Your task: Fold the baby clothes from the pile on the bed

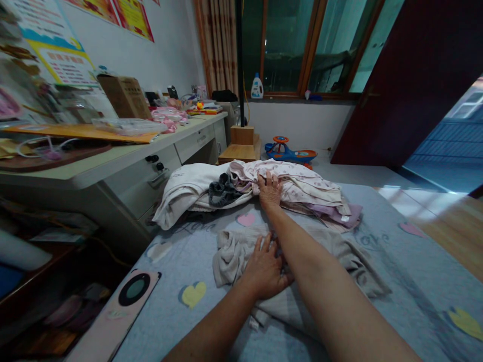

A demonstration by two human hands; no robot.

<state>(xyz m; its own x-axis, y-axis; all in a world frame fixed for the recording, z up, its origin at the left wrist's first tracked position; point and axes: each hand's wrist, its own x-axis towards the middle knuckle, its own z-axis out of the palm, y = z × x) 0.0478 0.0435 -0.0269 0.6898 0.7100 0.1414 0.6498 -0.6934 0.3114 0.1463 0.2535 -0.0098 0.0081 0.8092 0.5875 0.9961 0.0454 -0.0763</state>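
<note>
Across a pale blue heart-print bedspread point(381, 266) — fingers spread, pressing rather than pinching, which suits flattening cloth — the left grip point(266, 269) lies open on a crumpled beige cloth garment point(234, 259), the right grip point(269, 190) open atop a heap of pale pink-patterned clothes point(298, 188).

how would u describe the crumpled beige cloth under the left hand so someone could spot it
On the blue-grey bedspread, a stack of pale clothes sits at the far end. Nearer lies a crumpled beige garment under the left hand, lying alone and loose rather than folded into the stack.
</note>
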